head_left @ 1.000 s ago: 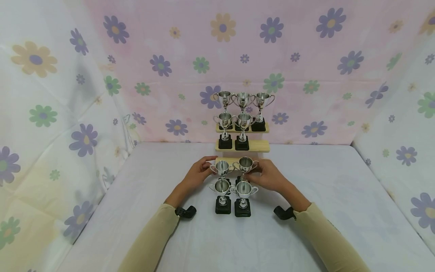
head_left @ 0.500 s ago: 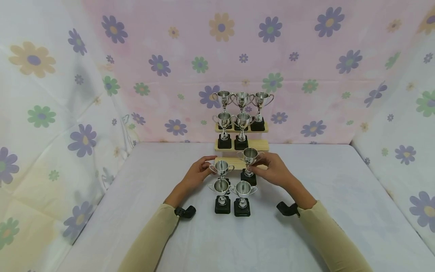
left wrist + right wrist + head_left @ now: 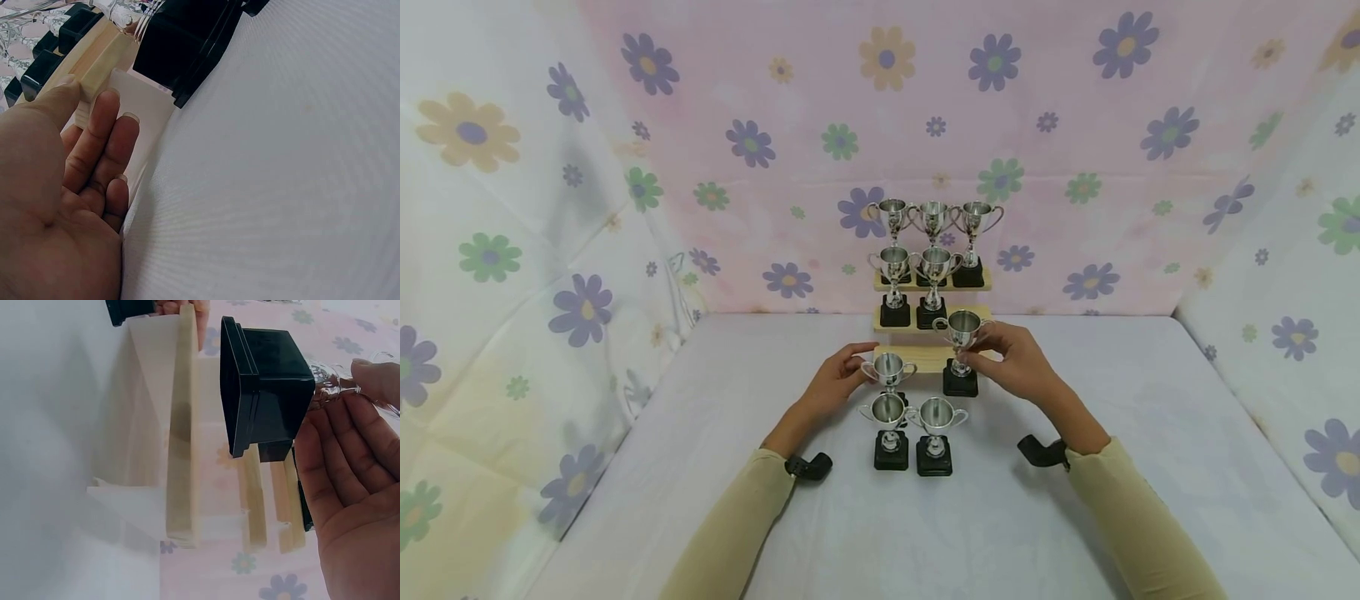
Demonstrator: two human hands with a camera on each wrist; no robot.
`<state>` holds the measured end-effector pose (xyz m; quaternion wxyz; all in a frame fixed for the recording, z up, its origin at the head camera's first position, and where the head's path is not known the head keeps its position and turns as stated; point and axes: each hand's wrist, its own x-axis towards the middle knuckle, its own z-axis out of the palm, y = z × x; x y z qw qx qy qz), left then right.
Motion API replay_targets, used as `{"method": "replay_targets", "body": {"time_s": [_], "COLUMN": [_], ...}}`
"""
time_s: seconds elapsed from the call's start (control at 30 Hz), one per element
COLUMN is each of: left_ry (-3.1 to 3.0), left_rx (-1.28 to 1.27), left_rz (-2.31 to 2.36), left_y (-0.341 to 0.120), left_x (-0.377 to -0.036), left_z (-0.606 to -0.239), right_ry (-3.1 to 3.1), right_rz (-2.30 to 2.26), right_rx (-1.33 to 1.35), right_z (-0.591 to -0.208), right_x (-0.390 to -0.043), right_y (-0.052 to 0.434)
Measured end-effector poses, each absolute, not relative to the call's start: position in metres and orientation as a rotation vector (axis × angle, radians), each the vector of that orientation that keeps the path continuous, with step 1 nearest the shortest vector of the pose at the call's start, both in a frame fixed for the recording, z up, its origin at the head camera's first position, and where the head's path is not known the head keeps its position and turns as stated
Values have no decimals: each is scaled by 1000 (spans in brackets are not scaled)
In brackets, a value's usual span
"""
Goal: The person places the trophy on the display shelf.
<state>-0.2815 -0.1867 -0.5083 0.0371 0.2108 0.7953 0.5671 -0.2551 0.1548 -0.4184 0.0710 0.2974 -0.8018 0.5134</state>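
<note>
My right hand (image 3: 1018, 362) pinches the stem of a small silver trophy cup (image 3: 964, 329), its square black base (image 3: 269, 387) lifted in front of the lowest step of a wooden tiered shelf (image 3: 917, 358). The trophy stays upright. At the left end of that lowest step, my left hand (image 3: 835, 385) grips the board (image 3: 103, 65) between thumb and fingers. Close by the left fingers stands another trophy (image 3: 889, 368), its base partly hidden. Two more trophies, one on the left (image 3: 890, 417) and one on the right (image 3: 936, 421), stand nearer on the table.
Three trophies (image 3: 932, 218) line the top step. Two more (image 3: 895, 275) occupy the left and middle of the middle step, with bare wood to their right. A white cloth covers the table (image 3: 775, 533); a flowered curtain (image 3: 760, 208) hangs behind.
My right hand has lifted the trophy from behind the front right one, carrying it up, rightward and toward the shelf. My left hand has stayed at the shelf's end.
</note>
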Motion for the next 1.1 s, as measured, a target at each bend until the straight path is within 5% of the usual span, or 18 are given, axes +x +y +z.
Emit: {"method": "replay_targets", "body": {"time_s": [1.1], "left_ry": [2444], "left_rx": [646], "left_rz": [1750], "left_y": [-187], "left_x": [-283], "left_z": [-509], "right_ry": [-2309], "right_rz": [1571], "right_rx": [767], "right_z": [-404], "right_x": [-277], "right_y": [169]}}
